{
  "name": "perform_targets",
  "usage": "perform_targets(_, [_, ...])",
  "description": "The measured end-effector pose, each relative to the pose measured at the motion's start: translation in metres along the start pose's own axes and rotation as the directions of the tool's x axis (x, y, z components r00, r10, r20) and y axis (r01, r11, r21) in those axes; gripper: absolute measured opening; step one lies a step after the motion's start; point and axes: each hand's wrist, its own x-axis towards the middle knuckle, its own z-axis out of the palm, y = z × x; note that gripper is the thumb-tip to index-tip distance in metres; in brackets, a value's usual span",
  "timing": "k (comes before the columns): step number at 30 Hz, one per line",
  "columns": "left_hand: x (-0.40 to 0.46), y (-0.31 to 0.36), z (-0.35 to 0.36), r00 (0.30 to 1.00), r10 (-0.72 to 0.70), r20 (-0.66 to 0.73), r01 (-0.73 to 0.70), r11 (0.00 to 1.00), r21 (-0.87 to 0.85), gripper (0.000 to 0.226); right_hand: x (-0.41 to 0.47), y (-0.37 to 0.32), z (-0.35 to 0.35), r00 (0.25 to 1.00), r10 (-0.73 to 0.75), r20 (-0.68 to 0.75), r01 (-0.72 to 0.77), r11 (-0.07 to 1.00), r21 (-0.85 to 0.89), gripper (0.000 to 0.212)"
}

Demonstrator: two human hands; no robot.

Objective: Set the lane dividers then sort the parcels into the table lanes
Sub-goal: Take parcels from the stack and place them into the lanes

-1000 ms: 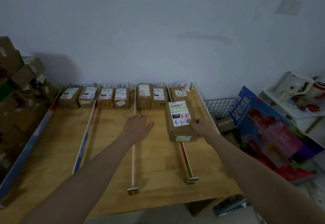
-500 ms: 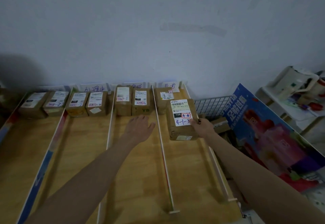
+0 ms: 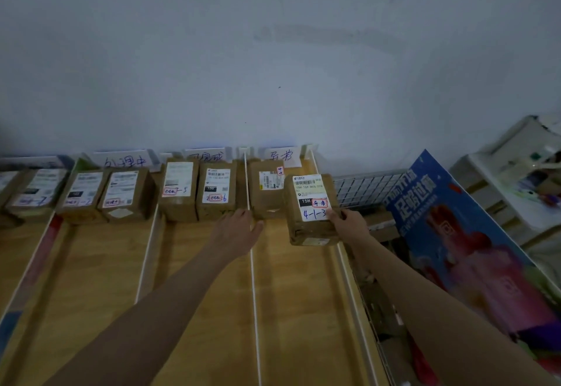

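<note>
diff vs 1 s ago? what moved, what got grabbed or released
The right hand carried the held parcel farther back in the rightmost lane, beside the parcel already there. The left hand slid forward along the divider, open. Nothing was grabbed or released; the row of parcels stayed put.

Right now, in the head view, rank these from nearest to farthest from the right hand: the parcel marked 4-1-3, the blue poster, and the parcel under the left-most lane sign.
1. Parcel marked 4-1-3: gripped by the right hand.
2. Blue poster: to its right, off the table.
3. Far-left parcel: across all lanes.
</note>
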Motion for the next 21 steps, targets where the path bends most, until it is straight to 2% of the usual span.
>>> perform_targets(6, [0.045,0.013,0.005,0.999,-0.039,-0.014,0.038,0.998,-0.058,0.053,0.064,-0.002,-0.004,1.0,0.017,0.01,-0.018,0.997,0.069,0.04])
perform_targets(11, [0.079,0.029,0.015,0.999,-0.041,0.004,0.041,0.999,-0.023,0.046,0.115,-0.007,0.007,1.0,0.003,0.027,-0.006,0.99,0.143,0.037])
perform_targets(21, [0.133,0.038,0.053,0.999,-0.037,-0.012,0.037,0.999,0.023,0.05,0.177,0.017,0.016,0.994,-0.022,0.111,0.005,0.988,0.153,0.039])
